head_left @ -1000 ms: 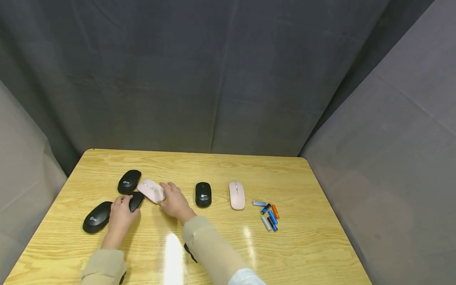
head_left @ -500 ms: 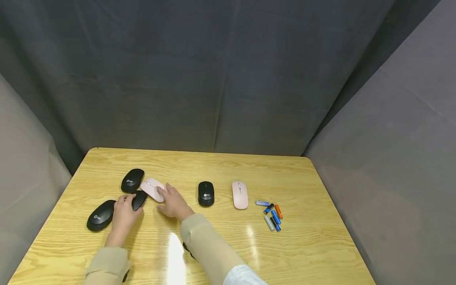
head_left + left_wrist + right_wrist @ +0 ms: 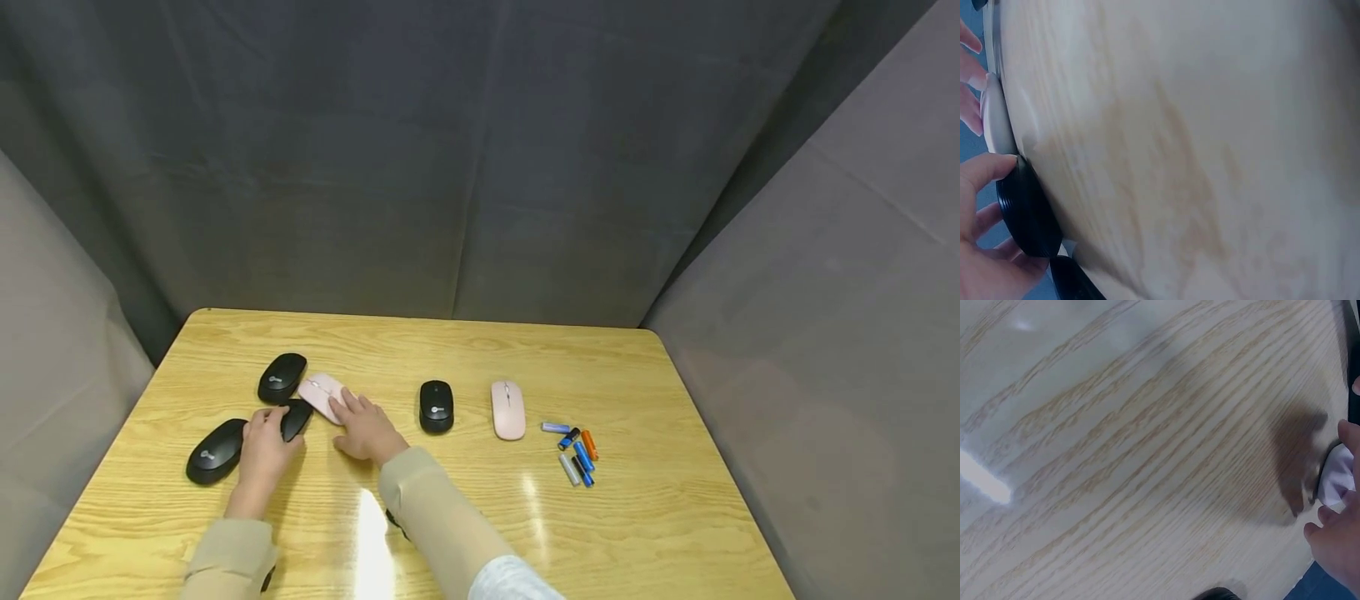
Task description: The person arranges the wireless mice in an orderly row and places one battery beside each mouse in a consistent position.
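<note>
My left hand (image 3: 262, 450) holds a black computer mouse (image 3: 296, 419) on the table, thumb on one side and fingers on the other. In the left wrist view this black mouse (image 3: 1029, 209) shows between the thumb and fingers. My right hand (image 3: 367, 429) rests with spread, fairly straight fingers on the rear of a pink mouse (image 3: 321, 396), lying askew beside the held one. Part of the pink mouse (image 3: 1337, 475) appears at the right wrist view's edge. A second black mouse (image 3: 282, 377) lies just behind, and a third black mouse (image 3: 215, 452) is left of my left hand.
Right of my right hand stand another black mouse (image 3: 437, 407) and another pink mouse (image 3: 508, 410). Several loose batteries, among them an orange battery (image 3: 589, 445), lie farther right on the wooden table (image 3: 637, 517). Grey curtains (image 3: 390, 167) enclose the back and sides.
My right hand has slid a little further over the pink mouse's rear, its fingers straighter than before. The left hand keeps its hold. The whole head view has shifted slightly.
</note>
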`<state>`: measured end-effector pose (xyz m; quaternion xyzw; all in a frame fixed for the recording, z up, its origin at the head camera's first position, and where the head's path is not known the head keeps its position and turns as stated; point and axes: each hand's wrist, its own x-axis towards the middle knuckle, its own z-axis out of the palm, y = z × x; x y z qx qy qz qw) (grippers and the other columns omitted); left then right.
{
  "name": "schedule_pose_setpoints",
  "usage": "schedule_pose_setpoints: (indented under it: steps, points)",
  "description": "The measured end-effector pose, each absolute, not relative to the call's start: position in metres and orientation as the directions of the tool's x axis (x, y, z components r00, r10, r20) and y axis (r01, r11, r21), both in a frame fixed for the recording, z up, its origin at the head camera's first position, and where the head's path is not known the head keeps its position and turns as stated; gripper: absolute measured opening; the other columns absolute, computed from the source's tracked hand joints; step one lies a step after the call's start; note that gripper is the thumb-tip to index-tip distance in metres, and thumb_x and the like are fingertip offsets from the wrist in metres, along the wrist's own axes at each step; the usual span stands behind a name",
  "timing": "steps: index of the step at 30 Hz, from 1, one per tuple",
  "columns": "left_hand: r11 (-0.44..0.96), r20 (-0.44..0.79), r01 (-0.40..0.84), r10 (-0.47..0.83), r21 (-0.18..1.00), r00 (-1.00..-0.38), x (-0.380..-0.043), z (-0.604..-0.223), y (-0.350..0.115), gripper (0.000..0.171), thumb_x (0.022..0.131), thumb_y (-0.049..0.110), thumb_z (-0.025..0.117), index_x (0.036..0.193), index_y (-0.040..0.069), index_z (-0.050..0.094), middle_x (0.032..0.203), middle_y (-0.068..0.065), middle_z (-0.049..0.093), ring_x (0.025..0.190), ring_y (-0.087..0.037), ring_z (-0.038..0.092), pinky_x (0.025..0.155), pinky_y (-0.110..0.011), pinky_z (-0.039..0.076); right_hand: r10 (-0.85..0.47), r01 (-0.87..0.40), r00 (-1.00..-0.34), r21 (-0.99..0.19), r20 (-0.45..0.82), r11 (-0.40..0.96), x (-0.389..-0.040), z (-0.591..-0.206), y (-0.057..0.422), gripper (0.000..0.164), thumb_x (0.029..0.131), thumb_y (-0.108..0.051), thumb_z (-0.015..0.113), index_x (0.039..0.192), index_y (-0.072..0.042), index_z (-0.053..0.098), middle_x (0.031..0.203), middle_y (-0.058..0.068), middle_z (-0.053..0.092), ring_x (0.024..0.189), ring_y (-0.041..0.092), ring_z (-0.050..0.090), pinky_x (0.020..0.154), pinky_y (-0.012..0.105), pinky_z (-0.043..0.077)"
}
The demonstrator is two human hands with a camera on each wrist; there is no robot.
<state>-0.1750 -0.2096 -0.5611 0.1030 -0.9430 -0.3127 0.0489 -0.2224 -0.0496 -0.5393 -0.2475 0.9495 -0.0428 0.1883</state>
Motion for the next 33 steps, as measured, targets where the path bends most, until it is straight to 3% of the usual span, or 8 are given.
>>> schedule_pose_setpoints:
  steps: [8, 12, 16, 19, 23, 26, 33]
  points:
    - [0.781, 0.032, -0.164, -0.229, 0.602, -0.973, -0.174, -0.561, -0.211, 0.054, 0.078, 0.010, 0.067, 0.125, -0.007, 0.046, 0.124, -0.033, 0.036, 0.113, -0.050, 0.032, 0.091, -0.059, 0.033, -0.499, -0.486, -0.821, -0.119, -0.278, 0.866, -0.223, -0.544, -0.049, 0.061, 0.092, -0.039, 0.050, 0.145, -0.035, 0.021, 0.151, -0.010, 0.015, 0.136, 0.015, 0.023, 0.109, 0.029, 0.020]
    - [0.777, 0.036, -0.164, -0.233, 0.608, -0.972, -0.173, -0.561, -0.212, 0.054, 0.078, 0.009, 0.067, 0.125, -0.007, 0.046, 0.124, -0.033, 0.036, 0.112, -0.050, 0.033, 0.090, -0.059, 0.034, -0.527, -0.530, -0.831, -0.038, -0.177, 0.847, -0.220, -0.551, -0.047, 0.053, 0.091, -0.039, 0.052, 0.141, -0.031, 0.034, 0.146, -0.006, 0.030, 0.130, 0.016, 0.033, 0.105, 0.029, 0.030]
    - [0.773, 0.033, -0.162, -0.230, 0.613, -0.973, -0.173, -0.561, -0.211, 0.054, 0.078, 0.010, 0.066, 0.126, -0.006, 0.045, 0.125, -0.033, 0.036, 0.113, -0.050, 0.032, 0.090, -0.059, 0.034, -0.546, -0.547, -0.835, 0.003, -0.068, 0.837, -0.217, -0.557, -0.045, 0.036, 0.089, -0.042, 0.054, 0.122, -0.027, 0.048, 0.126, -0.005, 0.046, 0.119, 0.017, 0.044, 0.101, 0.031, 0.034]
    - [0.772, 0.026, -0.162, -0.224, 0.614, -0.974, -0.173, -0.560, -0.211, 0.054, 0.079, 0.010, 0.066, 0.126, -0.007, 0.045, 0.125, -0.033, 0.035, 0.113, -0.050, 0.032, 0.090, -0.059, 0.033, -0.545, -0.545, -0.838, 0.001, -0.010, 0.838, -0.215, -0.560, -0.043, 0.028, 0.087, -0.041, 0.057, 0.108, -0.024, 0.051, 0.110, -0.005, 0.049, 0.106, 0.017, 0.050, 0.092, 0.029, 0.041]
    - [0.771, 0.023, -0.161, -0.222, 0.616, -0.975, -0.173, -0.560, -0.210, 0.054, 0.079, 0.010, 0.065, 0.126, -0.006, 0.044, 0.125, -0.033, 0.035, 0.113, -0.050, 0.031, 0.091, -0.059, 0.033, -0.532, -0.533, -0.846, -0.057, 0.029, 0.844, -0.214, -0.562, -0.040, 0.022, 0.087, -0.033, 0.060, 0.105, -0.022, 0.052, 0.107, -0.003, 0.048, 0.094, 0.016, 0.049, 0.078, 0.024, 0.045]
    - [0.771, 0.029, -0.160, -0.224, 0.616, -0.974, -0.173, -0.560, -0.210, 0.054, 0.079, 0.010, 0.066, 0.126, -0.006, 0.045, 0.125, -0.033, 0.035, 0.114, -0.050, 0.031, 0.090, -0.059, 0.033, -0.512, -0.509, -0.859, -0.132, 0.019, 0.850, -0.215, -0.563, -0.038, 0.027, 0.085, -0.025, 0.062, 0.110, -0.022, 0.052, 0.112, -0.002, 0.047, 0.095, 0.016, 0.045, 0.076, 0.022, 0.045]
    - [0.769, 0.027, -0.162, -0.227, 0.619, -0.973, -0.172, -0.560, -0.210, 0.055, 0.079, 0.010, 0.066, 0.127, -0.006, 0.044, 0.125, -0.032, 0.035, 0.114, -0.050, 0.031, 0.091, -0.059, 0.033, -0.475, -0.460, -0.879, -0.202, -0.033, 0.865, -0.216, -0.563, -0.033, 0.064, 0.076, -0.025, 0.067, 0.135, -0.027, 0.042, 0.123, -0.001, 0.042, 0.099, 0.015, 0.042, 0.077, 0.021, 0.043]
